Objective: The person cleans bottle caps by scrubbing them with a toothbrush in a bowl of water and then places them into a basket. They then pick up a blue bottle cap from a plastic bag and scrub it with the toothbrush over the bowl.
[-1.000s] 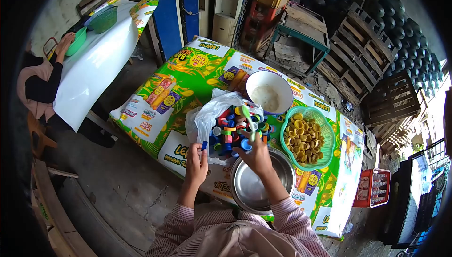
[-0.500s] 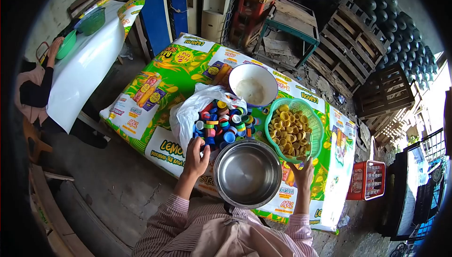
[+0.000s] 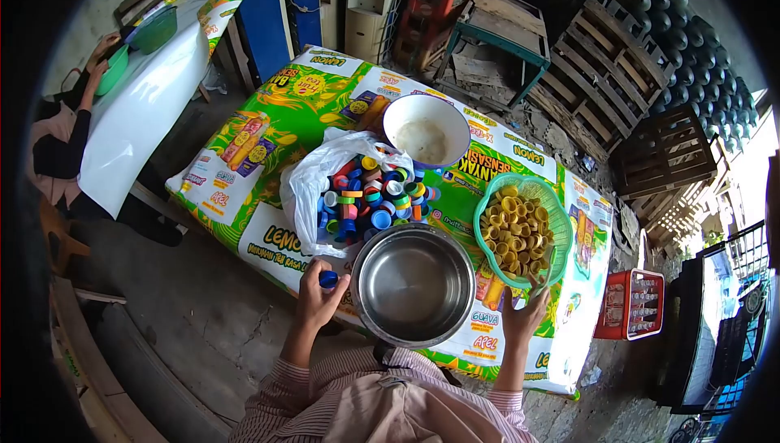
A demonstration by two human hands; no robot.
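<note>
My left hand pinches a blue bottle cap just left of a steel pot, whose shiny inside holds nothing. Beyond it, a white plastic bag lies spread open under a heap of mixed-colour bottle caps. My right hand has thumb and fingers apart, its fingertips right at the near rim of a green plastic basket. Yellow-gold caps fill much of that basket. Behind the heap stands a white enamel basin with some pale content at its bottom.
Printed drink-brand sheeting covers the table. At left, another person's hands are by a green bowl on a white-covered table. A red bottle crate, wooden pallets and a small metal-framed table stand around.
My left hand has drawn back from the heap with a blue cap in it. The green basket has shifted right, away from the pot, and my right hand's fingers have spread at its rim.
</note>
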